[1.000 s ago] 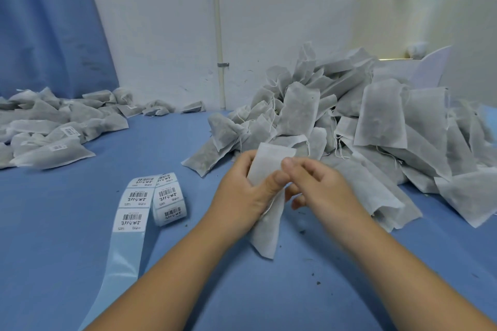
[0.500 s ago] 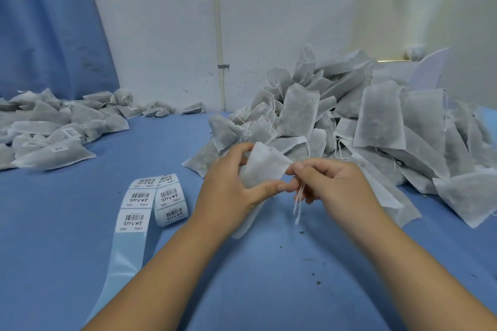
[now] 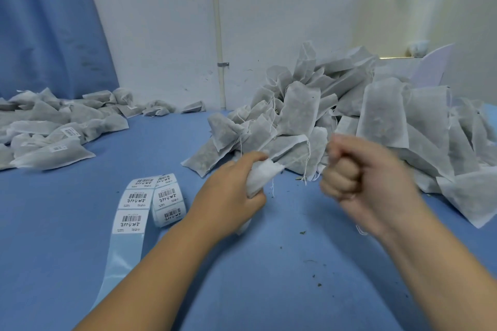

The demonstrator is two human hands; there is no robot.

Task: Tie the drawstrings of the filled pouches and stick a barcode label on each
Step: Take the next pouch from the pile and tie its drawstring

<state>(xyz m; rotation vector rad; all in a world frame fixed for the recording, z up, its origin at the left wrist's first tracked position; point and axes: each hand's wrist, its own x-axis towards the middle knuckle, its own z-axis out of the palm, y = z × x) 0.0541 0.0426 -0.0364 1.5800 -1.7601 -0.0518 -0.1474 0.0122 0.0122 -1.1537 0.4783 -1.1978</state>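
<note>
At far left on the blue desk (image 3: 242, 290) lies a heap of labelled pouches (image 3: 53, 129). Nearer, a roll of barcode labels (image 3: 166, 199) trails its backing strip toward the near edge. In the centre the left hand (image 3: 228, 196) grips a pouch (image 3: 262, 176) of white, thin fabric, its neck bunched at the fingers, a thread dangling. The right hand (image 3: 357, 177) is a blurred, clenched fist; whether it holds thread, I cannot tell. Behind it rises the pile of grey-filled pouches (image 3: 376, 121).
</note>
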